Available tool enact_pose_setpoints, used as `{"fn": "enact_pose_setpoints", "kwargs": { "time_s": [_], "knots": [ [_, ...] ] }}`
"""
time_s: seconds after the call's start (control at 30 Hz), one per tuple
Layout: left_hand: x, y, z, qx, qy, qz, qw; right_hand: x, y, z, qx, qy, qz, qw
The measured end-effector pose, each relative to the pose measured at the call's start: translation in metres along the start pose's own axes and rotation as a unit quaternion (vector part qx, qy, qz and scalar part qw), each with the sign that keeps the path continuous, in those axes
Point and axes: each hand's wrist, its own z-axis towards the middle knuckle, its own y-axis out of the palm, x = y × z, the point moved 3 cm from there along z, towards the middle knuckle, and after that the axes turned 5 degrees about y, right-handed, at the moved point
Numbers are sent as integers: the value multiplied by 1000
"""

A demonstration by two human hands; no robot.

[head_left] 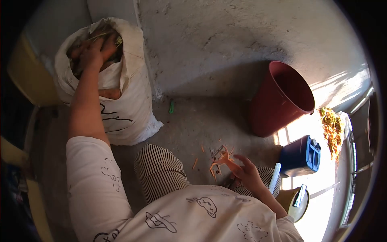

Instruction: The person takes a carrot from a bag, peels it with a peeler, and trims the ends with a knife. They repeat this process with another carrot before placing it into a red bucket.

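My left hand (pixel 92 56) reaches into the open mouth of a white sack (pixel 131 92), its fingers apart over the contents. Inside are dark, leafy stalks and orange-brown roots that look like carrots; the fingertips are partly lost in shadow. One carrot (pixel 111 93) shows at a fold of the sack's front. Near my right knee, my right hand (pixel 248 175) is closed on the handle of an orange peeler (pixel 222 159), whose metal blade end points away from me. Thin orange peelings (pixel 195 163) lie on the floor around it.
A tall dark red bin (pixel 262 105) stands by the wall. Right of it are a blue jerrycan (pixel 296 157) and a heap of orange and green peelings (pixel 331 131) in sunlight. A yellowish container (pixel 296 203) sits beside my right leg. A small green object (pixel 171 106) lies near the sack.
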Motion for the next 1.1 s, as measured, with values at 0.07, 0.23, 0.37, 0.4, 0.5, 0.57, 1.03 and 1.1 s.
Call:
{"fn": "enact_pose_setpoints", "kwargs": {
  "time_s": [0.07,0.23,0.37,0.4,0.5,0.57,1.03,1.1],
  "knots": [
    [-24,13,10,-62,-35,-58,996,15,-9,10,-16,27,50,998],
    [-61,7,-1,-147,-348,-497,781,-6,-3,5,10,-156,8,988],
    [-11,-35,-54,-15,-335,-784,522,-15,-17,12,110,-267,-201,936],
    [7,-39,-73,-20,-298,-832,468,-18,-20,15,123,-272,-197,934],
    [92,-63,-132,-162,-112,-867,458,-42,-29,34,80,-383,-101,915],
    [149,-62,-179,-227,-165,-889,361,-49,-30,45,18,-238,109,965],
    [328,-57,-329,-526,-351,-774,5,-39,-23,62,22,-246,254,935],
    [332,-61,-326,-533,-382,-753,58,-32,-29,72,62,-238,230,942]
  ]
}}
